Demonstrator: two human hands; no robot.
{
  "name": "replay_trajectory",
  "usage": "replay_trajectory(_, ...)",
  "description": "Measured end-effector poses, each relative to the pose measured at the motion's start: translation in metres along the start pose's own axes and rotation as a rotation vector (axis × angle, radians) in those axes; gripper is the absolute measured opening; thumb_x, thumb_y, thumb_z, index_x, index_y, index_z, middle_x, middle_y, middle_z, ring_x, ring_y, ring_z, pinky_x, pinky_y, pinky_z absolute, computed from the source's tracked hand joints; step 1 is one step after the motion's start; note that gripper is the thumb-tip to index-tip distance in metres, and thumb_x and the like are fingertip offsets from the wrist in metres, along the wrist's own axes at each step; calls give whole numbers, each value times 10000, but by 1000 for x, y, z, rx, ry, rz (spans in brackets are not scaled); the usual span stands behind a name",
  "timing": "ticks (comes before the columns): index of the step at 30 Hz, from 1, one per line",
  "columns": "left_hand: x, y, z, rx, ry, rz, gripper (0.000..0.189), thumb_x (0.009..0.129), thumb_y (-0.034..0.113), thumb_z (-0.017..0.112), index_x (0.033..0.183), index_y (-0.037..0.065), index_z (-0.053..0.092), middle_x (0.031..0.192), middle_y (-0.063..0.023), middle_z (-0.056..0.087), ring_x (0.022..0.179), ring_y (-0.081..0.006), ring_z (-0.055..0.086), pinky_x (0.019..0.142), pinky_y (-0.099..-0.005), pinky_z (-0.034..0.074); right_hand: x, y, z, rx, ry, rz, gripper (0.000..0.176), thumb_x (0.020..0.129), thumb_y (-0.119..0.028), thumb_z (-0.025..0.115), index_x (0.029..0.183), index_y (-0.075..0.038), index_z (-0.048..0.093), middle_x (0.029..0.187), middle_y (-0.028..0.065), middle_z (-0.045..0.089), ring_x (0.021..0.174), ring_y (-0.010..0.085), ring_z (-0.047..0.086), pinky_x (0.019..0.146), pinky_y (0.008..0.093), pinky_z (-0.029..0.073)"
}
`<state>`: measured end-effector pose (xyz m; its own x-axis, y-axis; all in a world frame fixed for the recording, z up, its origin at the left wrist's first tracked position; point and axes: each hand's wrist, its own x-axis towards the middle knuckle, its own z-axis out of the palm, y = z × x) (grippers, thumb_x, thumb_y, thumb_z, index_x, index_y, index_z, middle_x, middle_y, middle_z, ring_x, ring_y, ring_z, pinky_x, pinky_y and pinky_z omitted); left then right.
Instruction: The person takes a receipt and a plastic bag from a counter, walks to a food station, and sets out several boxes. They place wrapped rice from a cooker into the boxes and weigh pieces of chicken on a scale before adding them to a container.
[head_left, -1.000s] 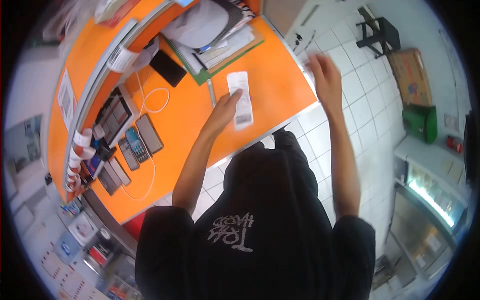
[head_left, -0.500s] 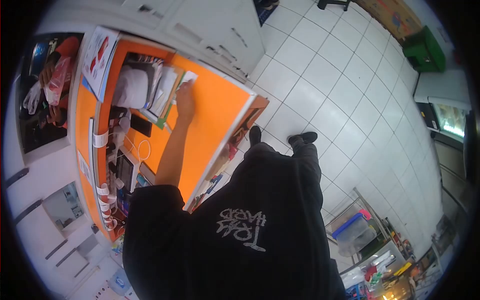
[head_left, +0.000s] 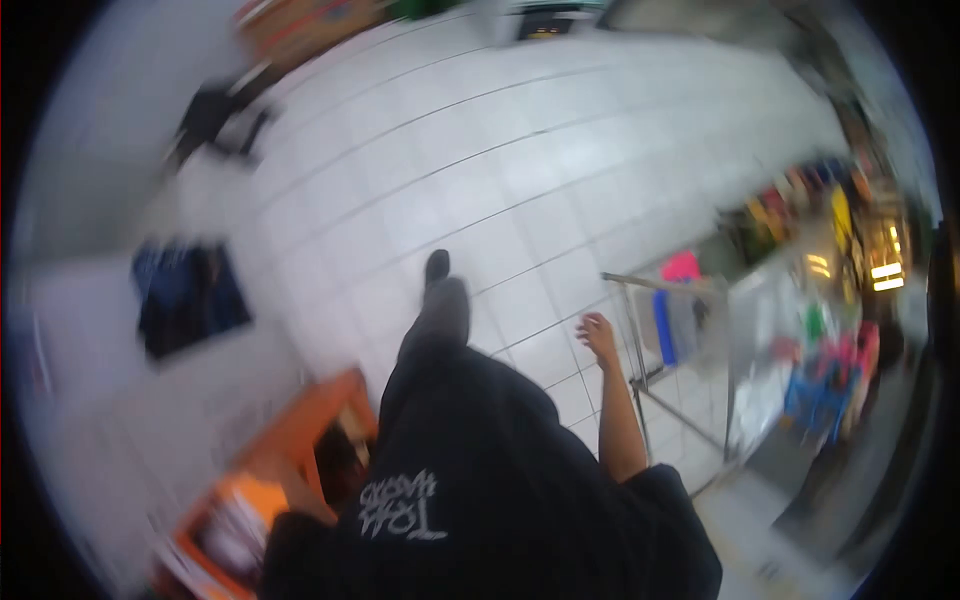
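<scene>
My right hand (head_left: 597, 335) hangs over the white floor tiles with its fingers loosely apart and nothing in it. Close by on its right stands a metal-framed rack (head_left: 635, 350) with a blue-edged clear bin (head_left: 664, 328). My left hand (head_left: 285, 470) is over the orange desk (head_left: 325, 400) at lower left. Motion smears its fingers, so whether it holds anything does not show. Whitish papers (head_left: 225, 525) lie close to it, also blurred.
White floor tiles (head_left: 480, 160) stretch ahead of my shoe (head_left: 437, 265). A dark object (head_left: 215, 115) stands at upper left, near a cardboard box (head_left: 305, 30). A blue basket (head_left: 815, 400) and mixed goods crowd the right side. A dark mat-like patch (head_left: 190, 295) lies left.
The view has swung right, away from the desk, which now sits at lower left. My right hand has come into view. My left hand was on papers at the desk and is now blurred.
</scene>
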<state>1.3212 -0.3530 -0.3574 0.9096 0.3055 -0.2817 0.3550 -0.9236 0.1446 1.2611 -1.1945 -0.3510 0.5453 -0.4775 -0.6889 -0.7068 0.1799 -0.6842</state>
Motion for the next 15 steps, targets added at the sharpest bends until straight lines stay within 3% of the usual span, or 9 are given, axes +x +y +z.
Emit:
replay_trajectory(4, 50, 190, 46, -33, -389, 343, 334, 867, 295, 634, 1075, 41, 574, 934, -90, 640, 818, -234, 622, 703, -358, 485, 62, -26, -35, -128, 131, -252, 186, 931, -182, 501, 1019, -61, 612, 693, 83, 622, 525, 154, 587, 449, 299, 457)
replay_trajectory(7, 119, 325, 62, 118, -596, 662, 297, 870, 296, 632, 1027, 48, 590, 883, -83, 646, 773, -228, 635, 646, -343, 491, 79, -37, -62, -46, 315, 10, 294, 951, -273, 475, 915, -39, 650, 596, 105, 577, 472, 174, 578, 426, 346, 455)
replay_trajectory(9, 175, 448, 64, 163, -550, 1201, 276, 872, 297, 631, 995, 52, 601, 849, -79, 651, 742, -224, 643, 608, -333, 494, 98, 0, -78, -18, 414, 186, 422, 946, -398, 469, 860, -37, 669, 536, 112, 535, 449, 170, 550, 415, 339, 440)
replay_trajectory(10, 213, 517, 81, 93, -255, 1717, 266, 874, 298, 631, 979, 54, 606, 832, -76, 653, 727, -223, 648, 589, -329, 496, 93, -3, -85, 60, 482, 200, 453, 925, -437, 492, 830, -31, 669, 530, 101, 534, 439, 180, 529, 415, 339, 431)
replay_trajectory(11, 243, 611, 92, 132, -722, 1447, 286, 873, 324, 618, 990, 63, 616, 844, -74, 662, 739, -229, 652, 612, -353, 506, 84, -12, -88, 209, 536, 304, 452, 910, -435, 518, 801, -21, 664, 529, 79, 531, 436, 178, 517, 419, 338, 426)
replay_trajectory(12, 283, 704, 111, 160, -1097, 984, 307, 872, 350, 606, 1002, 72, 626, 856, -72, 671, 751, -235, 655, 635, -378, 517, 76, -11, -90, 285, 618, 331, 449, 897, -427, 539, 767, -13, 655, 522, 61, 513, 430, 169, 494, 413, 341, 423)
replay_trajectory(13, 321, 811, 124, 254, -1234, 582, 330, 872, 377, 593, 1013, 82, 636, 868, -70, 680, 763, -241, 659, 657, -402, 528, 79, 0, -88, 300, 727, 420, 421, 888, -401, 561, 732, -17, 637, 518, 53, 501, 431, 159, 489, 403, 341, 413)
replay_trajectory(14, 320, 949, 149, 824, -952, 752, 346, 892, 369, 543, 1051, 75, 634, 986, -98, 686, 921, -265, 652, 768, -460, 520, 93, 50, -75, 97, 836, 205, 405, 883, -375, 575, 694, -19, 612, 533, 58, 517, 440, 171, 499, 406, 348, 408)
replay_trajectory(15, 330, 1059, 153, 847, -416, 1559, 349, 888, 390, 546, 1016, 81, 645, 987, -123, 691, 930, -283, 652, 813, -461, 509, 90, 17, -85, 476, 904, 527, 424, 876, -356, 589, 615, -22, 568, 517, 61, 520, 424, 181, 499, 402, 352, 398)
